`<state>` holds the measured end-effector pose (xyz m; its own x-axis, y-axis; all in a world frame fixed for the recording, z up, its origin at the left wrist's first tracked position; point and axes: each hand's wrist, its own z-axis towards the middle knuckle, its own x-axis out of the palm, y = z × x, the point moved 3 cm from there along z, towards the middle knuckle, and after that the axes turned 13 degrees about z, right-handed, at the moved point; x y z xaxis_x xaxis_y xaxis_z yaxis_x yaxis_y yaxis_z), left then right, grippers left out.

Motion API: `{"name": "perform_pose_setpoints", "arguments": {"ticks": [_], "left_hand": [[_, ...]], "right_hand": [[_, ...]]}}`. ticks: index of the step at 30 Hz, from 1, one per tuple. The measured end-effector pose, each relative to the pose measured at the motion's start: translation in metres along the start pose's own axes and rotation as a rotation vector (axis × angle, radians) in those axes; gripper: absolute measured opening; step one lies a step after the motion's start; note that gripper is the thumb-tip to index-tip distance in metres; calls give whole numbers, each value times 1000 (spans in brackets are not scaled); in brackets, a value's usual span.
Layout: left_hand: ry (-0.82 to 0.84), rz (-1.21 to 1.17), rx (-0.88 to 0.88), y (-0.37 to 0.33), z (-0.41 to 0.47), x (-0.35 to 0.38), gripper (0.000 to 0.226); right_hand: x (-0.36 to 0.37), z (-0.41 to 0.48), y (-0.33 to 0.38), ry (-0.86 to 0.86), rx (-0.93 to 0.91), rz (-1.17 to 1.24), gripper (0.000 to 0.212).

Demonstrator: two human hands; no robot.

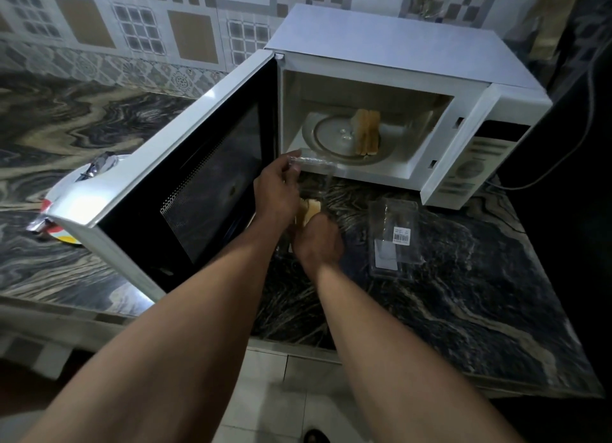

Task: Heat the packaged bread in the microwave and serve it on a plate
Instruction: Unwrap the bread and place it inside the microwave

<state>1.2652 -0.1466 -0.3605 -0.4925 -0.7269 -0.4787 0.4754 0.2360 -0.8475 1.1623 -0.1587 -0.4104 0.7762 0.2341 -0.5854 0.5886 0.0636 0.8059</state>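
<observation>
A white microwave point(390, 41) stands on the marble counter with its door point(185, 177) swung wide open to the left. Bread slices point(367, 131) stand on edge on the glass turntable point(334, 134) inside. In front of the opening, my left hand point(276, 187) grips the raised flap of a clear plastic package point(313, 164). My right hand point(318, 240), just below, is closed on pale bread slices point(309, 209) sitting in that package. A plate point(64, 190) with a foil wrapper lies behind the door at the left, mostly hidden.
A second clear plastic container point(394, 237) with a barcode label lies on the dark marble counter point(480, 277) to the right of my hands. The microwave's control panel point(480, 164) faces right-front. A cable point(569, 151) hangs at the right. The tiled wall point(132, 28) runs behind.
</observation>
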Motion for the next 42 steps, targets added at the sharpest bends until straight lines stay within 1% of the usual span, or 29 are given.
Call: {"name": "perform_pose_setpoints", "arguments": {"ticks": [6,11,16,19,22,24,27,30,35,38,40,42], "left_hand": [[-15,7,-25,0,-2,1,27],[-22,17,-38,3,-5,-2,27],[-33,56,-43,4,-13,-8,29],[-42,72,-47,10,-14,-11,30],[-62,110,-25,11,-17,-16,31],[-81,127,-6,10,-20,-20,33],[-95,139,-20,10,-25,-25,36],[-76,125,-37,10,-32,-28,40],[3,57,-66,12,-48,-35,35],[2,159,-72,13,-56,-36,37],[-24,230,-44,4,-63,-35,43],[-71,310,97,-10,-69,-30,42]], "right_hand": [[-8,-1,4,-3,6,67,51],[-22,-7,5,19,26,85,45],[-43,-17,-2,24,76,63,45],[-58,-21,-2,7,77,50,40],[-72,-22,-2,-25,84,62,41],[-79,-22,0,-37,77,45,37],[-88,-20,4,-60,60,26,35],[-93,-18,9,-84,46,29,37],[-98,-18,17,-104,24,29,38],[-104,-16,20,-98,17,20,35],[-109,-15,24,-99,14,16,33],[-116,-12,29,-101,2,0,31]]}}
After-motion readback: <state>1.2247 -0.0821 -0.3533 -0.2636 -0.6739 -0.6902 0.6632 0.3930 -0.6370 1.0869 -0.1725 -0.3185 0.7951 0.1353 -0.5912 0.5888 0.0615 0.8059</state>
